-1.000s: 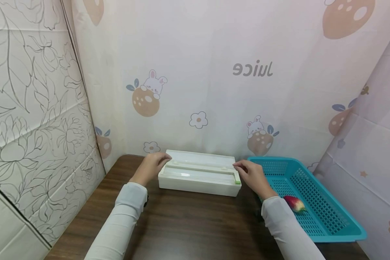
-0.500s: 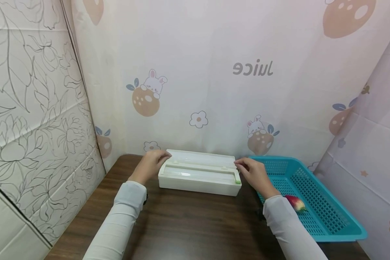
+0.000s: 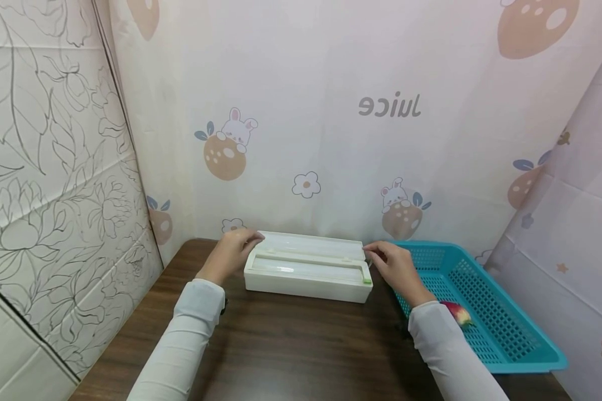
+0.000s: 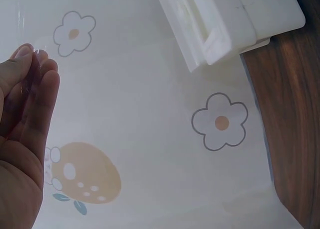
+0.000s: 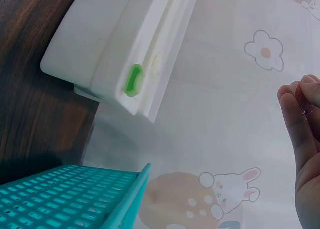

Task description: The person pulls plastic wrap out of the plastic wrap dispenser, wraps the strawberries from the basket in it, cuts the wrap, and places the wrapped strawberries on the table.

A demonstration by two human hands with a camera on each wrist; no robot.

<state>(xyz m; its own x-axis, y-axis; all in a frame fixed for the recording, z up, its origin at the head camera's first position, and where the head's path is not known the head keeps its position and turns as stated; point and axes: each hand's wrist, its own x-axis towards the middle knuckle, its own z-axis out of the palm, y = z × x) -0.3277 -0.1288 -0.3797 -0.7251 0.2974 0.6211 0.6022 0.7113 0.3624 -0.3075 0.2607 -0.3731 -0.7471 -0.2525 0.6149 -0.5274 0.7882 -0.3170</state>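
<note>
- Fingers (image 4: 30, 64) of my left hand (image 3: 233, 250) are pinching clear film at the left end of the white dispenser box (image 3: 308, 267).
- My right hand (image 3: 393, 266) is pinching film at the right end.
- Box is sitting on the worktop (image 3: 281, 345), beside the teal basket (image 3: 486, 312).

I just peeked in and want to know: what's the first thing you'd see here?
A long white box sits at the back of the dark wooden table, with the left hand and the right hand at its two ends. Both seem to pinch the edge of a thin clear film. Beside it on the right is a bright teal basket with a red fruit inside.
</note>
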